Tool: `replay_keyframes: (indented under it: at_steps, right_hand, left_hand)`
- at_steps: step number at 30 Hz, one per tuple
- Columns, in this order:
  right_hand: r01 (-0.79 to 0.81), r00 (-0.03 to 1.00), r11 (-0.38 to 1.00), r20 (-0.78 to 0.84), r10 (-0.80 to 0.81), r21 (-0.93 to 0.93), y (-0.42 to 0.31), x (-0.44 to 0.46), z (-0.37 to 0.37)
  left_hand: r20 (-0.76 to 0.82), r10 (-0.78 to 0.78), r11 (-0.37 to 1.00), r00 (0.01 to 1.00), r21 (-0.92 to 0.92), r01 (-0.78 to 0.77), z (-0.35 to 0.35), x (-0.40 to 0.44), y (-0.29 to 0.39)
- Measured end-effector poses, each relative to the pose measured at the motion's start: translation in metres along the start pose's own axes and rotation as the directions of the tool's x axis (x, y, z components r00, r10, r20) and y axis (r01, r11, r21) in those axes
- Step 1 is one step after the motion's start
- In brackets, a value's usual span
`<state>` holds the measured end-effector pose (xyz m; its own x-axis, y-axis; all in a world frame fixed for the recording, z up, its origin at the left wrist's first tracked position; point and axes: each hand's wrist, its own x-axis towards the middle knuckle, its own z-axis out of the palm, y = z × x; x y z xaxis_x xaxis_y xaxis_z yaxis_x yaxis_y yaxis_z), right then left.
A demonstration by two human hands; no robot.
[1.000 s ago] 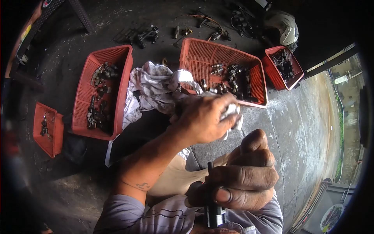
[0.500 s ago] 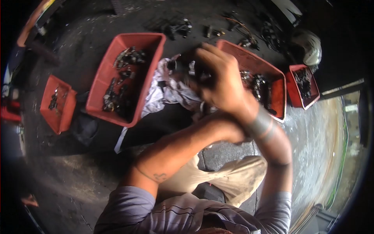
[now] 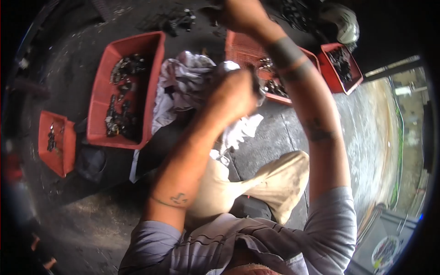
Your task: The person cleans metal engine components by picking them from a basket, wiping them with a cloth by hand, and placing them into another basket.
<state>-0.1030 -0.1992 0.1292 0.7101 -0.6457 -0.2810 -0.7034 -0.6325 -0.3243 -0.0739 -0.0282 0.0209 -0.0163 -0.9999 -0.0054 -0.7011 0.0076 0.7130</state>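
Observation:
My left hand [image 3: 233, 94] is closed around a dark metal part [image 3: 260, 89] whose exact kind is blurred. It hovers over the right end of a crumpled white cloth [image 3: 181, 82]. My right hand [image 3: 243, 13] reaches far forward to the top of the view, beyond the mesh-sided red bin [image 3: 236, 46]. Its fingers look curled, and a smeared dark shape lies at their left side; I cannot make out what it is. Small metal parts [image 3: 275, 87] lie inside that bin, partly hidden behind my right forearm.
A large red bin [image 3: 158, 68] with dark metal parts stands left of the cloth. Farther left is a small red bin [image 3: 68, 151]; another [image 3: 353, 82] sits at the right beside a helmet [image 3: 346, 25]. Loose parts [image 3: 183, 20] lie on the dark floor ahead.
My hands have come apart from their crossed position. The right moved forward and up; the left came out from beneath it, gripping a dark part. The view shifted slightly.

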Motion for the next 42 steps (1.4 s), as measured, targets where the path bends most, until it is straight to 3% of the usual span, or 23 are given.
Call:
replay_keyframes:
  at_steps: [1,2,4,6,8,12,14,19,21,22,25,28,30,31,33,34,36,37,38,39,40,41,42]
  right_hand:
    - [0.041,0.941,0.992,-0.330,-0.079,-0.122,0.044,-0.005,0.024]
    - [0.041,0.772,0.966,-0.605,-0.193,-0.256,0.096,-0.008,0.062]
    - [-0.131,0.860,0.911,-0.501,-0.092,-0.391,0.187,-0.034,0.084]
    - [-0.283,0.930,0.871,-0.337,0.146,-0.403,0.244,-0.071,0.108]
    - [-0.237,0.931,0.905,-0.347,0.109,-0.352,0.315,-0.088,0.154]
    - [-0.326,0.876,0.875,-0.463,0.137,-0.358,0.283,-0.102,0.176]
    - [-0.282,0.910,0.928,-0.375,0.178,-0.245,0.291,-0.091,0.179]
    - [-0.206,0.902,0.961,-0.417,0.113,-0.187,0.257,-0.107,0.170]
    - [0.060,0.868,0.995,-0.487,-0.093,-0.083,0.242,-0.113,0.162]
    - [0.061,0.867,0.995,-0.490,-0.094,-0.082,0.251,-0.109,0.164]
    - [0.132,0.918,0.984,-0.359,-0.168,-0.122,0.270,-0.104,0.168]
    - [0.049,0.948,0.999,-0.314,-0.049,-0.008,0.255,-0.105,0.161]
    - [-0.038,0.852,0.980,-0.506,0.133,0.193,0.263,-0.098,0.169]
    - [-0.032,0.850,0.981,-0.511,0.129,0.193,0.268,-0.095,0.170]
    - [0.176,0.814,0.957,-0.581,-0.009,0.231,0.260,-0.098,0.168]
    - [0.178,0.812,0.958,-0.584,-0.013,0.226,0.258,-0.097,0.168]
    - [0.056,0.893,0.998,-0.447,-0.059,-0.018,0.263,-0.090,0.168]
    - [0.083,0.867,0.984,-0.475,-0.150,-0.160,0.265,-0.088,0.172]
    - [-0.128,0.909,0.977,-0.414,0.046,-0.172,0.264,-0.086,0.173]
    - [-0.248,0.846,0.956,-0.516,0.134,-0.158,0.249,-0.091,0.172]
    - [-0.298,0.856,0.945,-0.476,0.201,-0.137,0.251,-0.089,0.170]
    - [-0.347,0.847,0.901,-0.500,0.182,-0.260,0.277,-0.082,0.184]
    - [-0.387,0.865,0.874,-0.443,0.235,-0.294,0.279,-0.084,0.182]
  left_hand:
    - [-0.206,-0.025,0.982,0.978,-0.189,-0.015,-0.004,0.000,0.001]
    - [-0.376,-0.052,0.984,0.925,-0.175,-0.015,-0.004,0.001,0.001]
    - [-0.496,-0.001,0.977,0.868,-0.186,-0.105,-0.008,0.006,-0.003]
    - [-0.522,0.084,0.978,0.848,-0.119,-0.171,-0.008,0.005,0.002]
    - [-0.492,0.095,0.968,0.866,-0.157,-0.195,-0.004,0.003,0.007]
    - [-0.526,0.090,0.955,0.846,-0.196,-0.223,0.005,0.007,0.012]
    - [-0.509,0.095,0.957,0.856,-0.192,-0.220,0.007,0.007,0.012]
    - [-0.511,0.080,0.975,0.856,-0.140,-0.175,0.010,0.008,0.009]
    - [-0.501,0.087,0.965,0.861,-0.172,-0.197,0.004,0.007,0.009]
    - [-0.496,0.113,0.960,0.861,-0.169,-0.223,0.005,0.007,0.008]
    - [-0.494,0.096,0.957,0.864,-0.195,-0.217,0.007,0.007,0.009]
    - [-0.487,0.081,0.957,0.870,-0.205,-0.204,0.010,0.010,0.007]
    - [-0.486,0.087,0.960,0.870,-0.193,-0.203,0.009,0.009,0.008]
    - [-0.486,0.088,0.961,0.870,-0.187,-0.202,0.009,0.009,0.008]
    - [-0.500,0.112,0.960,0.859,-0.168,-0.223,0.009,0.010,0.007]
    - [-0.511,0.136,0.957,0.849,-0.153,-0.245,0.009,0.010,0.007]
    - [-0.483,0.108,0.956,0.869,-0.189,-0.223,0.010,0.010,0.009]
    - [-0.469,0.069,0.956,0.880,-0.222,-0.194,0.011,0.010,0.009]
    - [-0.468,0.029,0.952,0.883,-0.256,-0.167,0.012,0.010,0.009]
    - [-0.447,0.003,0.956,0.894,-0.260,-0.134,0.012,0.011,0.007]
    - [-0.498,0.009,0.966,0.867,-0.220,-0.137,0.018,0.016,-0.002]
    - [-0.537,0.048,0.964,0.842,-0.197,-0.180,0.023,0.017,-0.008]
    - [-0.447,0.018,0.970,0.894,-0.207,-0.124,0.022,0.020,-0.011]
